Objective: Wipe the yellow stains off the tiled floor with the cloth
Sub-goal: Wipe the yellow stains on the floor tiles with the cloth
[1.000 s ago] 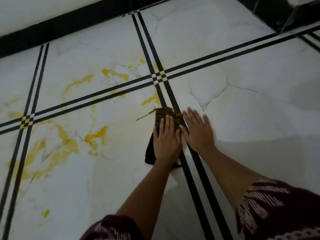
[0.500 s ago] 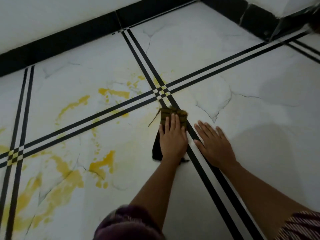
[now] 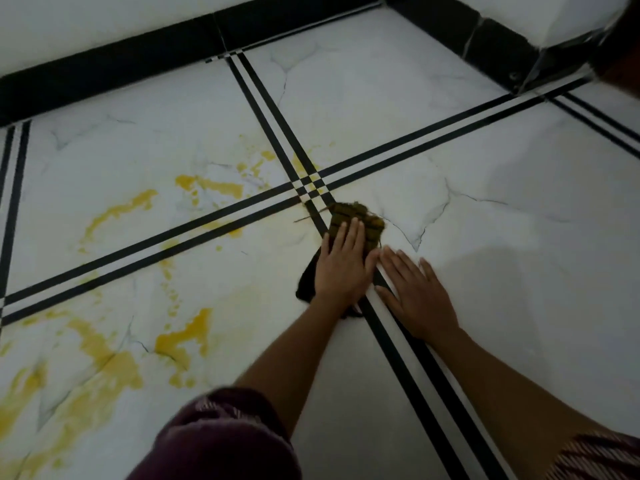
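A dark cloth [image 3: 356, 216], stained yellow-brown at its far end, lies on the white tiled floor [image 3: 485, 271] just below the crossing of the black double stripes [image 3: 311, 185]. My left hand [image 3: 343, 268] presses flat on top of the cloth, fingers pointing away from me. Beside it, my right hand [image 3: 415, 296] rests flat on the bare tile with its fingers spread and holds nothing. Yellow stains spread over the tiles to the left: a thick blotch [image 3: 183, 341], a larger smear [image 3: 104, 368], and streaks beyond the stripe [image 3: 214, 185].
A black skirting [image 3: 138, 60] runs along the white wall at the back and turns a corner at the upper right [image 3: 495, 39]. My patterned dark sleeves show at the bottom edge. Tiles right of the cloth show only grey veins.
My left hand has pushed the cloth forward and a little right, onto the black stripe. The yellow mark below the crossing has faded. My right hand has shifted on the tile, staying beside the left.
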